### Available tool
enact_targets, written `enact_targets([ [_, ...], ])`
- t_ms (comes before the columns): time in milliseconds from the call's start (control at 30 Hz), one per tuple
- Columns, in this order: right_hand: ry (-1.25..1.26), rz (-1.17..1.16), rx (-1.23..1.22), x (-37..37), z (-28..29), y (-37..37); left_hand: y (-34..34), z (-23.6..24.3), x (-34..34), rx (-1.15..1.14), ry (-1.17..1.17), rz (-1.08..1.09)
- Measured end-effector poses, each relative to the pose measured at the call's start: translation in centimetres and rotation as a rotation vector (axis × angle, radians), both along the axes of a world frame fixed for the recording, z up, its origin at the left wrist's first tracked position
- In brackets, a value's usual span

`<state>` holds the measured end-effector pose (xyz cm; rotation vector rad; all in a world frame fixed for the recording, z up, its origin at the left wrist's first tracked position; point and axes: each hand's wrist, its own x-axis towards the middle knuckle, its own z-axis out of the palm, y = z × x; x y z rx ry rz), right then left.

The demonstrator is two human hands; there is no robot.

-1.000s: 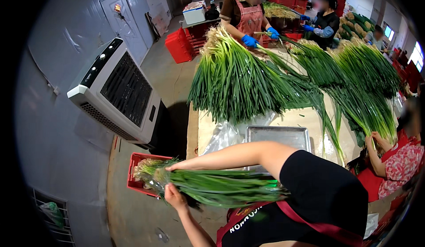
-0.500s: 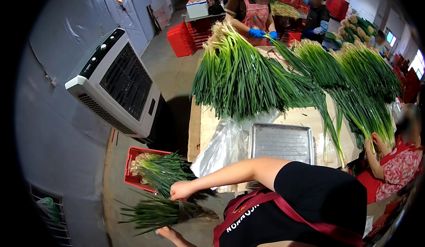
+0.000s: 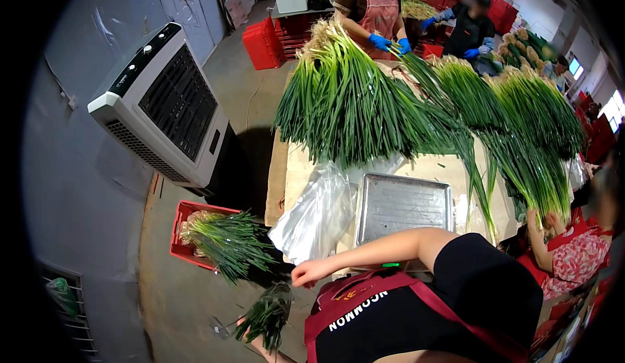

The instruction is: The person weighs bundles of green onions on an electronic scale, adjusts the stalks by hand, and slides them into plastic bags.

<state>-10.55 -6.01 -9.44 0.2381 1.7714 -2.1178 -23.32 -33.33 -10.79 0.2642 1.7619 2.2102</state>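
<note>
I'm seeing uneven light — daylight is glaring white through the windows (image 3: 612,110) at right, while the metal tray (image 3: 405,208) and plastic bags (image 3: 319,210) are catching pale glints. Dark shadow is pooling beside the air cooler (image 3: 176,102). The fisheye is curving the wall (image 3: 78,187) — black is swallowing the corners, and a co-worker's head (image 3: 480,0) is showing blurred.

You are standing in what looks like a produce-packing workshop. Green onions (image 3: 351,102) are lying heaped across a table (image 3: 461,173), aproned co-workers (image 3: 379,15) are handling them, and red crates (image 3: 262,45) and an air cooler (image 3: 174,99) are standing nearby.
</note>
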Motion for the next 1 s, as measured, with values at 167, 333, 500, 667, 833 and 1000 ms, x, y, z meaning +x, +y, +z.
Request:
enact_targets([
  [167, -0.114, -0.356, -0.060, 4.6, -0.3, 4.0, 1.7, 0.6, -0.9, -0.213, 0.125, -0.123],
  [333, -0.157, -0.594, -0.165, 9.1, -0.9, 5.8, 2.9, 0.8, -3.5, -0.233, 0.162, -0.101],
  [500, -0.185, -0.773, -0.160, 12.0, -0.2, 5.6, 2.0, -1.6, -7.0, -0.230, 0.298, -0.091],
  [667, -0.208, -0.853, -0.122, 12.5, 1.1, 4.9, 3.3, -2.1, -8.7, -0.358, 0.272, -0.177],
  [833, -0.159, -0.862, -0.124, 12.8, 2.1, 4.9, 3.9, -1.6, -10.1, -0.328, 0.165, 0.105],
  [1000, -0.143, -0.914, -0.112, 13.2, 3.0, 4.7, 3.1, -1.4, -10.5, -0.321, 0.216, 0.040],
])
